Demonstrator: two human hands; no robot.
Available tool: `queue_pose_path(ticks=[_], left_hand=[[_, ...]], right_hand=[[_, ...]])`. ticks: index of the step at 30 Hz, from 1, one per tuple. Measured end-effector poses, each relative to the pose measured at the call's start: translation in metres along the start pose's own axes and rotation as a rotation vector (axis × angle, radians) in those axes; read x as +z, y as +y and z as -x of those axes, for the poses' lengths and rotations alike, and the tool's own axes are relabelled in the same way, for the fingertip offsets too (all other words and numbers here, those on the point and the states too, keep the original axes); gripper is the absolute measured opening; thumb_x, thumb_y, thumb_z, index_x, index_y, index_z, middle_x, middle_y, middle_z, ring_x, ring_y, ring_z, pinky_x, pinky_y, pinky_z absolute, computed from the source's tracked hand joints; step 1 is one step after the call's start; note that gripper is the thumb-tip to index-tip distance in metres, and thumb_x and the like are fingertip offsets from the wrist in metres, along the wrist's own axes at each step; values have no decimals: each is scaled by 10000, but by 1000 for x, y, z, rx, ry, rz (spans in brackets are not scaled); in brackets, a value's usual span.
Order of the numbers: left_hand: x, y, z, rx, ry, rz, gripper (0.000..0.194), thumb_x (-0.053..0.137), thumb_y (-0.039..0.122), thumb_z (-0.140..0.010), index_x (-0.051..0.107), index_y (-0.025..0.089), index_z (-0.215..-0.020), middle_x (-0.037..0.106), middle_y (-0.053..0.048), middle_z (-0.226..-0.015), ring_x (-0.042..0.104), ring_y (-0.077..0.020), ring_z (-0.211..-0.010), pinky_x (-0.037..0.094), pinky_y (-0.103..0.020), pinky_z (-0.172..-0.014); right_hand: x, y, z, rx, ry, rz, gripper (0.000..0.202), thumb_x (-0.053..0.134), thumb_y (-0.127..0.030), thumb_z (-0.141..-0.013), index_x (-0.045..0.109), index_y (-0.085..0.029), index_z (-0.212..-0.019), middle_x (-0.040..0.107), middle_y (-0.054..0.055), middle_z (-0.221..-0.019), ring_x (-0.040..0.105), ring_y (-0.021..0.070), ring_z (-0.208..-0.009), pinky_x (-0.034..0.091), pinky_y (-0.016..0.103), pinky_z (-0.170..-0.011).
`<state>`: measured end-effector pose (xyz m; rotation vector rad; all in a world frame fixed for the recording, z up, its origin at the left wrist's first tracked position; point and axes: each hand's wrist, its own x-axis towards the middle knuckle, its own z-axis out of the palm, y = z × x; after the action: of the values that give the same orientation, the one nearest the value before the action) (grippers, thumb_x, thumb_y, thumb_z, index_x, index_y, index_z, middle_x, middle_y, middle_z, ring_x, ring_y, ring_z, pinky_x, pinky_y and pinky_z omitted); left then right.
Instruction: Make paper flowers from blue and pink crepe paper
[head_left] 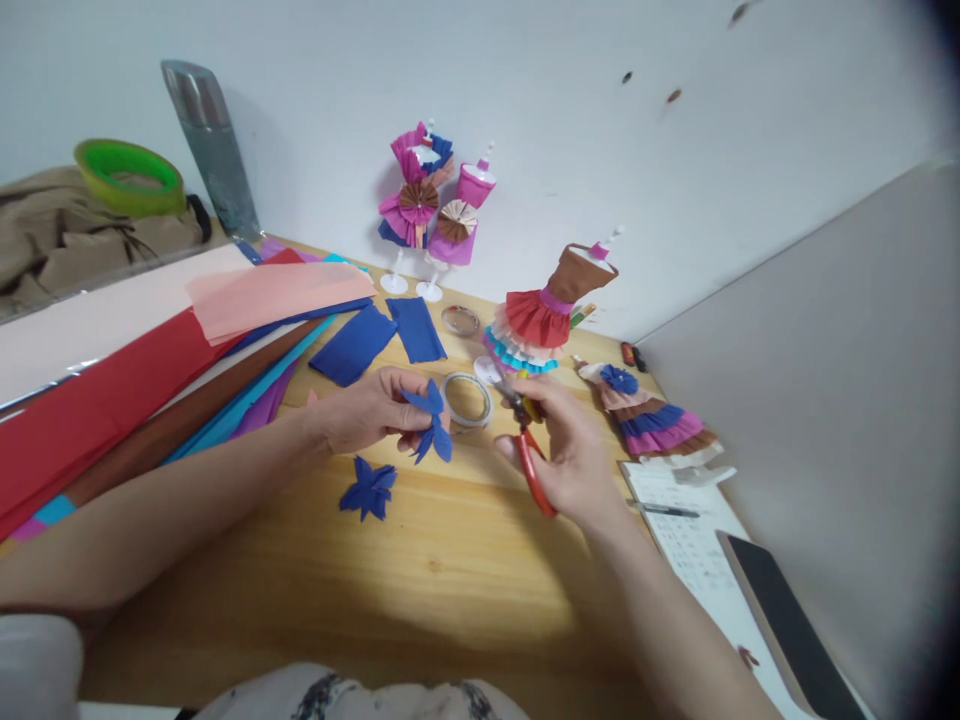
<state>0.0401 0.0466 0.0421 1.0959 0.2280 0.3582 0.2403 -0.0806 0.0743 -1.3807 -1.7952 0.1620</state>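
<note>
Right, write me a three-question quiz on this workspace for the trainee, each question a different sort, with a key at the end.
1. Multiple choice: what does the right hand hold?
a) a pen
b) a red-handled tool
c) a roll of tape

2. True or false: the left hand holds a blue piece with petal shapes.

3. Fill in the blank: the standing dress form nearest the right hand has a ____ top above its red ruffle.

Key: 1. b; 2. true; 3. brown
</note>
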Motion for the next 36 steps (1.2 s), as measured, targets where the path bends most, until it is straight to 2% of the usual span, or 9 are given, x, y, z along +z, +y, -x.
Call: queue_pose_path(ticks=[3, 7, 12, 15, 18, 21, 26, 30, 36], left_hand=[[-2, 2, 1, 20, -13, -12, 249, 855, 323, -624, 713, 124, -672, 712, -59, -685, 565, -83, -477, 430, -182, -433], [-1, 6, 2, 20, 0, -22, 212, 851, 273, -618, 703, 124, -647, 692, -44, -633, 543, -79, -447, 435, -186, -430], [-3, 10, 1, 62, 62, -15, 209, 852, 279, -650, 718, 122, -684, 685, -39, -622, 542, -73, -444, 440, -169, -429], [-4, 12, -1, 79, 97, -19, 227, 864, 289, -636, 720, 125, -698, 684, -41, -625, 565, -88, -472, 439, -166, -429], [-4, 11, 0, 108, 137, -92, 132, 804, 234, -701, 719, 134, -711, 729, -63, -781, 602, -94, -546, 462, -171, -462], [-1, 12, 1, 144, 147, -211, 60, 750, 187, -733, 720, 136, -723, 727, -67, -897, 594, -80, -588, 476, -172, -499], [8, 22, 3, 214, 166, -386, 87, 745, 195, -717, 700, 123, -698, 622, -15, -776, 465, -35, -511, 407, -145, -435], [11, 28, 4, 249, 233, -412, 107, 745, 207, -710, 707, 122, -764, 558, 10, -706, 462, -47, -517, 385, -138, -409], [10, 27, 4, 180, 200, -351, 208, 787, 215, -685, 714, 120, -855, 643, -26, -731, 546, -88, -601, 418, -132, -423]], right_hand=[[-3, 15, 11, 197, -6, 84, 348, 661, -275, -803, 630, -186, -1138, 658, 67, -932, 568, 162, -685, 493, 307, -634], [1, 23, 28, 342, -290, 310, 449, 625, -188, -767, 645, -155, -1214, 673, 90, -936, 626, 189, -735, 526, 345, -719], [21, 0, 42, 420, -537, 446, 593, 652, -218, -814, 536, -121, -1386, 661, 178, -1160, 646, 281, -1055, 509, 390, -897], [28, -12, 40, 411, -637, 644, 444, 614, -202, -844, 628, -114, -1279, 718, 191, -992, 684, 320, -930, 504, 457, -850], [24, -14, 33, 411, -470, 534, 305, 544, -196, -898, 693, -144, -1159, 740, 177, -969, 702, 288, -891, 510, 447, -840], [18, -10, 19, 382, -186, -98, 294, 525, -354, -939, 721, -187, -1080, 749, 128, -1045, 698, 251, -971, 536, 414, -857], [30, -10, -10, 584, -81, -931, 486, 684, -629, -756, 761, -189, -949, 760, 113, -939, 720, 216, -808, 569, 304, -638], [43, -14, -25, 713, -94, -1080, 440, 815, -554, -640, 737, -163, -827, 725, 53, -707, 698, 155, -612, 507, 212, -503], [48, -17, -35, 695, 11, -1001, 316, 860, -412, -622, 662, -167, -656, 645, -6, -515, 581, 97, -432, 432, 188, -419]])
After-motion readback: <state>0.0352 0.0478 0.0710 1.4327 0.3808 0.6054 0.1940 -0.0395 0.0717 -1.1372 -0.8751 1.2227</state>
